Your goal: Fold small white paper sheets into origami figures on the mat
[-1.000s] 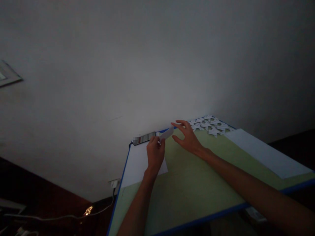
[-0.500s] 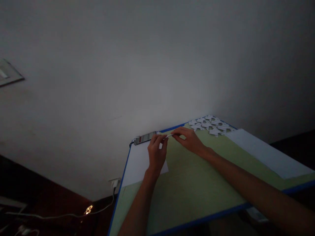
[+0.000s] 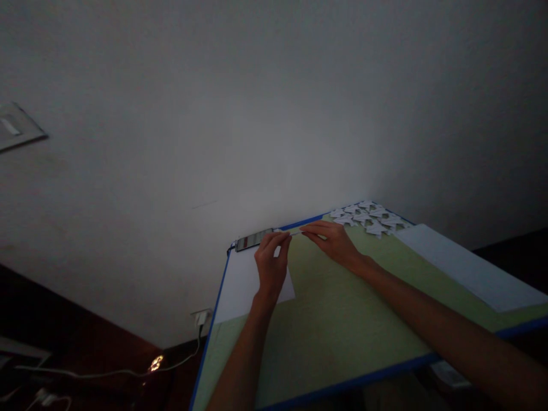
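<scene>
A narrow piece of folded white paper (image 3: 295, 232) is stretched between my two hands above the far part of the table. My left hand (image 3: 272, 260) pinches its left end between thumb and fingers. At the other end, my right hand (image 3: 331, 238) pinches it with thumb and fingertips. The paper's finer folds are too small to make out. Beneath my left hand lies a white sheet (image 3: 237, 285). A phone (image 3: 253, 240) rests at the sheet's far edge, partly behind my left fingers.
Several folded paper shapes (image 3: 363, 218) with pointed ends lie at the table's far right corner. A stack of white paper (image 3: 466, 268) sits along the right side. The green table (image 3: 342, 331) has blue edging and stands against a wall (image 3: 257, 114). A plug (image 3: 200, 318) with a cable is at lower left.
My hands have shifted slightly, and the paper between them looks thinner and more level. My right fingers are straighter. The camera view has moved a little.
</scene>
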A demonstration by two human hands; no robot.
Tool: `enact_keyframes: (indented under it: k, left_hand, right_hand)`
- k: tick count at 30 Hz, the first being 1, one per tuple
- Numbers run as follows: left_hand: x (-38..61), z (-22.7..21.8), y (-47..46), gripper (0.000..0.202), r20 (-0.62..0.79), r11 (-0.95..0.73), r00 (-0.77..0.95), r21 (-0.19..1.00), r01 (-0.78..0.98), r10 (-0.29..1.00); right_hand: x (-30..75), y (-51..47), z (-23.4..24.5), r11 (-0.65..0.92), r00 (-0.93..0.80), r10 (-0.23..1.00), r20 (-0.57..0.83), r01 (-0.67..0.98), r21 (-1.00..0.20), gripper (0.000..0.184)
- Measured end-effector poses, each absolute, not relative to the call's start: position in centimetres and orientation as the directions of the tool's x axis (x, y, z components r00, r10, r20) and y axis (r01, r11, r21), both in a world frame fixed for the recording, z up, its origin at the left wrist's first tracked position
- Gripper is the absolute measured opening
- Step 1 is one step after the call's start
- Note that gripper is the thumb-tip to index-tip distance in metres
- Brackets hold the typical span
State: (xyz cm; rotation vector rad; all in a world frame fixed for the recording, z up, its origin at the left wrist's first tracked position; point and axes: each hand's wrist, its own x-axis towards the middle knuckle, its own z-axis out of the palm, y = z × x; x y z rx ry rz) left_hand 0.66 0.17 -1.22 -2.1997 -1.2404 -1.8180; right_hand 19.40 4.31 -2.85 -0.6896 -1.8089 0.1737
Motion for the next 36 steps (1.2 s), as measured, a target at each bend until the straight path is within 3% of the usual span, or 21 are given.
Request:
enact_keyframes:
  k: [16,26,36]
  left_hand:
    - [0.4,-1.4,0.4,0.012,0.835,-0.696,0.128,0.35,0.627,0.535]
    - [0.4,-1.1,0.1,0.01,0.817,-0.705,0.252,0.242,0.667,0.519]
    - [0.1,-0.9,0.4,0.008,0.826,-0.682,0.18,0.295,0.669,0.534]
  right_hand:
    - [19.2,4.6,-2.9,0.828,-0.241,0.529,0.814,0.357,-0.433,0.016]
    - [18.9,3.9,-2.2,0.856,-0.312,0.434,0.845,0.434,-0.28,0.014]
    - [19.8,5.2,-2.6,0.856,-0.302,0.431,0.85,0.433,-0.28,0.013]
